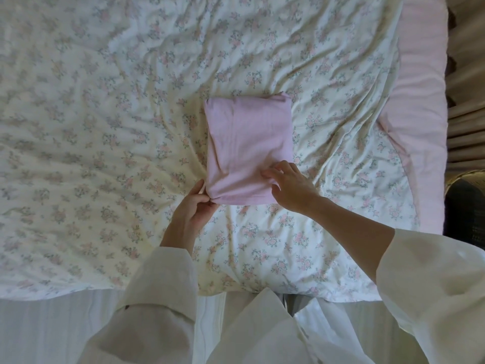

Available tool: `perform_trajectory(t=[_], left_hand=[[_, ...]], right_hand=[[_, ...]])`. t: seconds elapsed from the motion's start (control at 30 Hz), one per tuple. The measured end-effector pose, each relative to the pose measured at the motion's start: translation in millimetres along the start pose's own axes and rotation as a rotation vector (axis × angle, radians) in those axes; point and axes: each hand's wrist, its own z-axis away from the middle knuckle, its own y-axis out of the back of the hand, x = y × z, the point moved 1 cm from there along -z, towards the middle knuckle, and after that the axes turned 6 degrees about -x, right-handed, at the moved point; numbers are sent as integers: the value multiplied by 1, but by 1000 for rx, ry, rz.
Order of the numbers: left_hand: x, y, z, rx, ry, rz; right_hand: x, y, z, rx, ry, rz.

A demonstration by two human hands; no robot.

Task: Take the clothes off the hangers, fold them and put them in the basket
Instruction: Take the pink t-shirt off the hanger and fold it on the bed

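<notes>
Pink knit garment (248,151), folded into a neat upright rectangle, was seen lying flat near the middle of a bed covered by a rumpled white quilt printed with small pink and grey-green flowers (105,127). A plain pale pink band of bedding (420,127) was seen along the right side of the quilt, and beyond it brownish pleated curtains (464,88) were visible at the frame's right edge. A dark rounded woven object (464,203), possibly a basket, was partly shown beside the bed at the right; its contents could not be made out. White striped sheeting (52,329) was visible below the quilt's near edge.

Both arms were clothed in loose white sleeves (162,298) and were extended from the bottom of the view towards the garment. The left hand (194,208) was placed at the garment's near left corner, where the fabric was pinched between thumb and curled fingers. The right hand (288,185) was laid over the near right corner, palm downward, with its fingertips bent onto the cloth and a small fold apparently nipped by them; the grip there was firm on the garment's edge, though the underside was hidden.
</notes>
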Motion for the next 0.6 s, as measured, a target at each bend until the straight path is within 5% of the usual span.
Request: perform_trajectory(t=[0.17, 0.27, 0.5, 0.6], left_hand=[[-3, 25, -9, 294, 61, -64], [-5, 23, -10, 271, -4, 19], [9, 3, -3, 192, -179, -950], [3, -3, -2, 156, -503, -1211]], right_hand=[[1, -1, -4, -34, -20, -81], [2, 1, -9, -29, -39, -147], [3, 0, -14, -18, -53, -174], [3, 0, -12, -10, -63, -176]])
